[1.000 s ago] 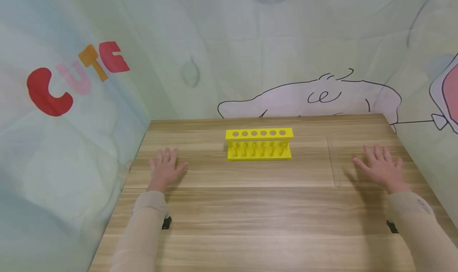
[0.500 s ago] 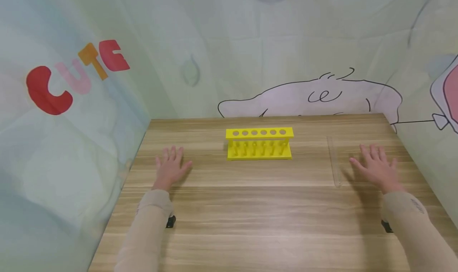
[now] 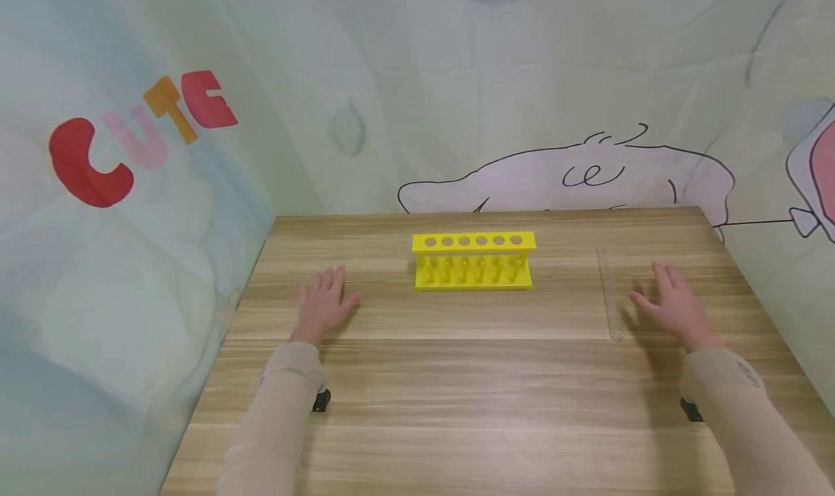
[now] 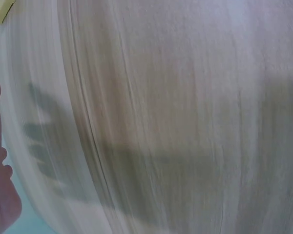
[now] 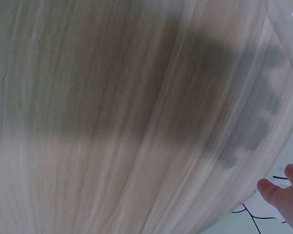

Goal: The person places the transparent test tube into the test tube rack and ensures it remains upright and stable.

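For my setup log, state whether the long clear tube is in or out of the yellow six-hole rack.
Out: the clear tube lies on the wood-grain table, between the yellow rack and the right hand.

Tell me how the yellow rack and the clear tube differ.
The yellow rack is opaque and bright; the clear tube is see-through and hard to pick out. The rack stands upright, while the tube lies flat. The rack's length runs side to side; the tube's runs roughly near to far. Both are on the wooden table.

lettering CUTE (image 3: 172, 109) | on: cloth backdrop (image 3: 124, 286) | right sleeve print (image 3: 749, 375): illegible
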A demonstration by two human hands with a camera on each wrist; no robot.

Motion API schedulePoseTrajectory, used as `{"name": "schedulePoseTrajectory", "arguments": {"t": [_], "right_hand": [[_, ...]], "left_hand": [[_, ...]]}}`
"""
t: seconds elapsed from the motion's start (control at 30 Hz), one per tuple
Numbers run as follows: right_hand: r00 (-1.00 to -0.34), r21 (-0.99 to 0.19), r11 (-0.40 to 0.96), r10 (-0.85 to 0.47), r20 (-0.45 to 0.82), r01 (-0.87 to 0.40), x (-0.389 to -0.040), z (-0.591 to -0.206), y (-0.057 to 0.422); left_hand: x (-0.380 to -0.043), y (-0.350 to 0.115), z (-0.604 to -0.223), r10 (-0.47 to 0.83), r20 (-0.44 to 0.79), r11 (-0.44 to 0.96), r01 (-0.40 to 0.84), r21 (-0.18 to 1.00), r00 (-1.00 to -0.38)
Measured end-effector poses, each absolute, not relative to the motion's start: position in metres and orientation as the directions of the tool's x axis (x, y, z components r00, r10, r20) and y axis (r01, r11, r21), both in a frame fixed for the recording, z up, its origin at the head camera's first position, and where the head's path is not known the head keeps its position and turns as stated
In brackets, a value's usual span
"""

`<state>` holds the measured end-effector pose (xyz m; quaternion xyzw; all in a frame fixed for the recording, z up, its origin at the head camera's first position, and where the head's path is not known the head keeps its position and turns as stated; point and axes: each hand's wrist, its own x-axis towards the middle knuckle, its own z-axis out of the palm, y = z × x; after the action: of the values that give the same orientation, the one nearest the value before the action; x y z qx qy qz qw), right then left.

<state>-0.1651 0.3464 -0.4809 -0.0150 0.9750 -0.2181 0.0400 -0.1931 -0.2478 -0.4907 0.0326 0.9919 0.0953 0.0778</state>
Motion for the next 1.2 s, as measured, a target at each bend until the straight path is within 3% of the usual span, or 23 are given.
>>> {"name": "schedulePoseTrajectory", "arguments": {"t": [0.43,1.2], "right_hand": [[-1.000,-0.497,0.868,-0.019,-0.021,-0.006,-0.174,-0.484,0.334],[-0.991,-0.594,0.793,0.112,-0.079,0.137,-0.185,-0.486,0.314]], "left_hand": [[-0.200,-0.222,-0.490,0.074,-0.108,0.933,0.030,0.360,-0.991],[-0.212,-0.186,-0.489,0.050,-0.066,0.893,0.015,0.451,-0.997]]}}
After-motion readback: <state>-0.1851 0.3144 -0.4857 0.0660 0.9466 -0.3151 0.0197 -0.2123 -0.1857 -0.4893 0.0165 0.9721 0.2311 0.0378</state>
